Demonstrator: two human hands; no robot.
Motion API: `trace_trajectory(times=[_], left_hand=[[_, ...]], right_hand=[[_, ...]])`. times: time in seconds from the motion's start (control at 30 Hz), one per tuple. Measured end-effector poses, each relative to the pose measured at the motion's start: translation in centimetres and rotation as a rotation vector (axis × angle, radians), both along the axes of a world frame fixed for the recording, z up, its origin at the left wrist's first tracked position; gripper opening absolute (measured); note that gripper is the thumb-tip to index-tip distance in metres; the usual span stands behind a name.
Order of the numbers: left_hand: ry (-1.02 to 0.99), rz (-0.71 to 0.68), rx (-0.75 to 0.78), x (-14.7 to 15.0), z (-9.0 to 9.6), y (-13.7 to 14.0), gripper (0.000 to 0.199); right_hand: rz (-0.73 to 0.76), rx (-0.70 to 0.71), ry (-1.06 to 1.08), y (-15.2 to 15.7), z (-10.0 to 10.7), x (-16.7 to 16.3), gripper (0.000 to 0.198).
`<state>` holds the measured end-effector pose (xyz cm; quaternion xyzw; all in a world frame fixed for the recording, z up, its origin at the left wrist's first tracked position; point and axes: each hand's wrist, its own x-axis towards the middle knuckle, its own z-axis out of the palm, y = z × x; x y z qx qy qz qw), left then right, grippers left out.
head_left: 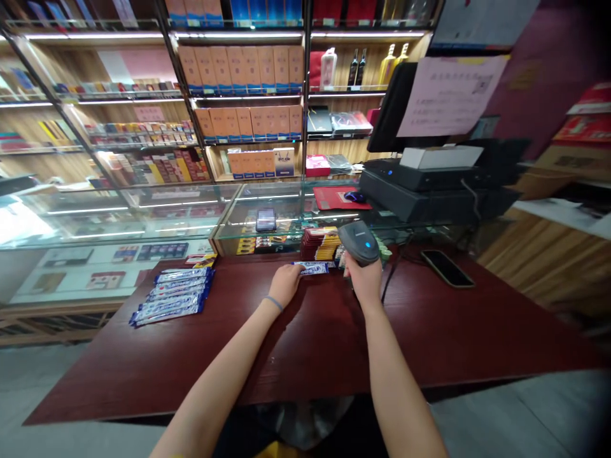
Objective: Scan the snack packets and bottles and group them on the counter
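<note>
My right hand (365, 283) grips a dark grey barcode scanner (359, 242) with a blue light on top, held above the table. In my left hand (286, 283) is one end of a blue and white packet (315, 268), long and thin, at the table's far side. Its fingers are closed on the wrapper, and the other end of the packet points right, toward the scanner. A pile of similar blue and white packets (174, 292) lies overlapped on the left of the table. Just behind the held packet stands a stack of red and yellow packs (319, 243).
The dark red table (310, 343) meets a glass display counter (229, 219). On the right lie a phone (447, 268) and the scanner's cable (389, 280). A monitor (394, 108) and black register equipment (429, 191) stand at the back right, near a mouse (354, 196).
</note>
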<state>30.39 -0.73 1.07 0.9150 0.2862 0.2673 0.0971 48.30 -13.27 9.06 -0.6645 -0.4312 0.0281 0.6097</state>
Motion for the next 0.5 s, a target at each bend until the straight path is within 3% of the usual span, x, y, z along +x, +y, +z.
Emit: trace_trajectory(times=[0.13, 0.5], left_hand=[[0.020, -0.057, 0.026, 2.2, -0.9, 0.1, 0.023], [0.089, -0.039, 0.062, 5.2, -1.7, 0.8, 0.024]], right_hand=[[-0.078, 0.083, 0.254, -0.1, 0.1, 0.8, 0.036], [-0.110, 0.103, 0.316, -0.4, 0.3, 1.1, 0.041]])
